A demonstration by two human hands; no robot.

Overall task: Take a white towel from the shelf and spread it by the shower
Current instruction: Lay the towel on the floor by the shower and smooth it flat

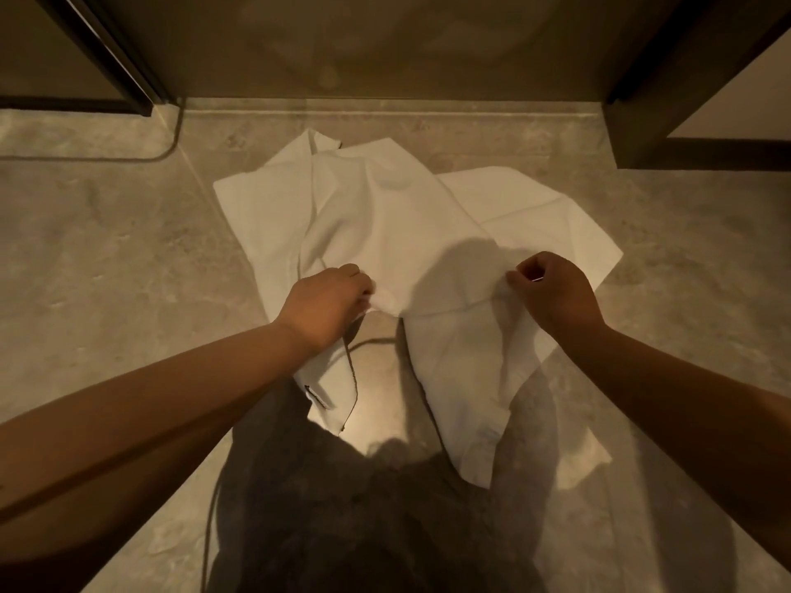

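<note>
Dark trousers (364, 507) sit nearest the lens, then our two bare forearms reaching out over the mottled beige stone floor (107, 258). Left hand (323, 303) has fingers curled shut on the near edge of the crumpled white cotton towel (385, 216); right hand (554, 288) pinches the same near edge, thumb against forefinger. Both grips look closed on cloth, though fingertips are partly hidden in folds.

Towel is on the floor straight ahead of the fingers, far end bunched and doubled over, close to the raised stone shower threshold (385, 107). Near part lifts off the floor between the hands, and a flap hangs down below the right hand. Long axis probably runs left to right, hard to say with it this rumpled. Hands are about level, right one slightly farther out.

We judge it fetched but only half spread. Next move needs both hands pulling apart and back toward us, then smoothing the folded far corners.

Count: one towel, two hands, one dark-framed glass shower door (128, 74) at left.
</note>
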